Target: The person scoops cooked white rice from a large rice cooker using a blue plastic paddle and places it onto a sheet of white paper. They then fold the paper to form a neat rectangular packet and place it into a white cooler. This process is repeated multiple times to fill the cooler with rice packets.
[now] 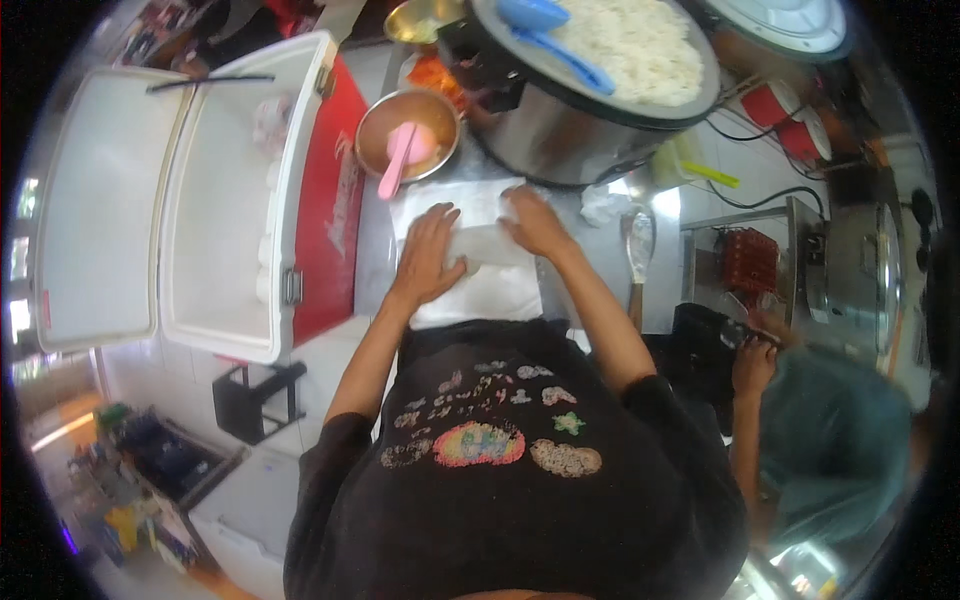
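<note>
White sheets of paper or thin film [499,296] lie on the metal tabletop [592,262] in front of me. My left hand [427,259] rests palm down over their left side, thumb spread away from the fingers. At their upper right edge, my right hand [536,225] touches the sheet with slightly blurred fingertips; whether it pinches the edge is hard to see. Beyond the left hand, a steel bowl [367,139] holds a pink utensil [397,169]. A large steel pot of white rice [637,52], with a blue scoop [566,60] in it, stands beyond the right hand.
A red and white cooler [326,225] stands open at left. A ladle-like utensil [639,240] lies right of my arm, near crumpled white film [604,204]. A co-worker's hand [754,364] is at lower right. A black stool [259,401] stands behind the cooler.
</note>
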Available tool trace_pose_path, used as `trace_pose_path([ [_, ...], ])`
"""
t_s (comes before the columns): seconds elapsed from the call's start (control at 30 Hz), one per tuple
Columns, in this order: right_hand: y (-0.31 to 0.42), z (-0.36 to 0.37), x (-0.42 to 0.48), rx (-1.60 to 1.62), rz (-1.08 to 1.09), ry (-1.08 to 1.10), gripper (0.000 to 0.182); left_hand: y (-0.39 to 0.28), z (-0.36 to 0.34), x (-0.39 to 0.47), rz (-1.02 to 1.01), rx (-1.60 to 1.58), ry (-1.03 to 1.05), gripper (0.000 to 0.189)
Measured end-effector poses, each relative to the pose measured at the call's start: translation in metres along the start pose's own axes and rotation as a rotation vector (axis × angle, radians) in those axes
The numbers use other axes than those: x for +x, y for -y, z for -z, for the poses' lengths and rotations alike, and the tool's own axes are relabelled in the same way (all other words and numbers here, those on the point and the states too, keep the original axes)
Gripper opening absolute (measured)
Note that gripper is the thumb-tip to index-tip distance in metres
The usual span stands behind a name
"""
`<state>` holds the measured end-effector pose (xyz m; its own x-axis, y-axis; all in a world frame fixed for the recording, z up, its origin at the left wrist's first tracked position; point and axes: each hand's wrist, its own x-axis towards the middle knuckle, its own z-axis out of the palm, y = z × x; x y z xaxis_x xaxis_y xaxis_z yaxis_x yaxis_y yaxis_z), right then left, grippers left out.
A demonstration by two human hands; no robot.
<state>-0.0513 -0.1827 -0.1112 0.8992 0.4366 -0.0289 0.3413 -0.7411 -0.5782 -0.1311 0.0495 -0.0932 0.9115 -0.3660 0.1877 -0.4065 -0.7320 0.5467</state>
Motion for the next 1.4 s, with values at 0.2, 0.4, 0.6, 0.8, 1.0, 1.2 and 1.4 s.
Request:
trace_pose_path([
  [0.2,-0.032,-0.040,0.016,-0.107,-0.155,0.240,0.030,-0.010,-0.028,-0.010,-0.004,0.056,0.218,0.099],
  [0.4,-0.010,-0.014,-0.016,0.280,-0.436,0.030,0.063,-0.016,-0.027,-0.018,-0.040,0.093,0.211,0.100],
  [0.6,0.003,-0.054,-0.084,0.365,-0.247,-0.285,0.096,-0.026,-0.025,-0.030,-0.056,-0.007,0.227,0.106],
  [0.8,0.044,-0.004,-0.092,0.813,-0.724,-0.114,0.101,-0.049,-0.015,-0.036,-0.022,0.007,0.297,0.081],
  [1.0,0.063,0.035,-0.071,-0.099,0.071,0.027,0.083,-0.025,-0.014,-0.016,-0.019,-0.075,0.156,0.011],
  [1.2,0.025,0.000,-0.015,0.120,-0.013,0.270,0.020,-0.014,0.004,-0.001,0.178,-0.343,0.099,0.021],
  [1.4,-0.002,-0.029,0.001,0.102,-0.184,0.168,0.015,0.059,-0.010,-0.027,0.378,-0.420,0.124,0.024],
])
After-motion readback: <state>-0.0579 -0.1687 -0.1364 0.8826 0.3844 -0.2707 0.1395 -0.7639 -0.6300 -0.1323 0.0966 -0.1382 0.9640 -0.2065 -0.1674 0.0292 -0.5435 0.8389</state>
